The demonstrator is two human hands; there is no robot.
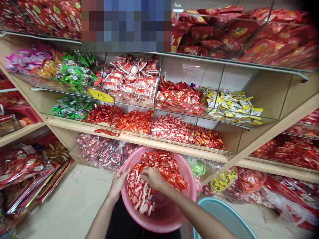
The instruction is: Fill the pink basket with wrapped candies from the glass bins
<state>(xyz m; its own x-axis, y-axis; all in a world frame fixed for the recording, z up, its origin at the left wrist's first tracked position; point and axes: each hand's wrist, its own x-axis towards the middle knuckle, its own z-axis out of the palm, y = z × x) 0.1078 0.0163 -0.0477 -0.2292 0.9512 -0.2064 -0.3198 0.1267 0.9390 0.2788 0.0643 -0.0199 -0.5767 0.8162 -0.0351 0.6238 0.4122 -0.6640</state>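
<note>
A round pink plastic basket point(159, 226) sits at my lap, tilted a little towards me. My left hand point(119, 183) is closed on the left side of its rim. Inside, red-and-white wrapped candies point(142, 196) lie on the left, and red and orange-red wrapped candies point(171, 171) fill the back and right. Part of the basket's slotted bottom shows at the front. My right hand point(153, 179) reaches in over the candies, its fingers curled together at the red-and-white ones. Whatever its fingertips hold is hidden.
Shelves ahead carry clear bins of wrapped candies point(170, 127), with a yellow price tag point(101, 96) reading 15. A light-blue tub point(224, 215) stands at the right of the basket. Bagged candies point(99, 151) lie under the bottom shelf, and packages point(25, 166) are piled at left.
</note>
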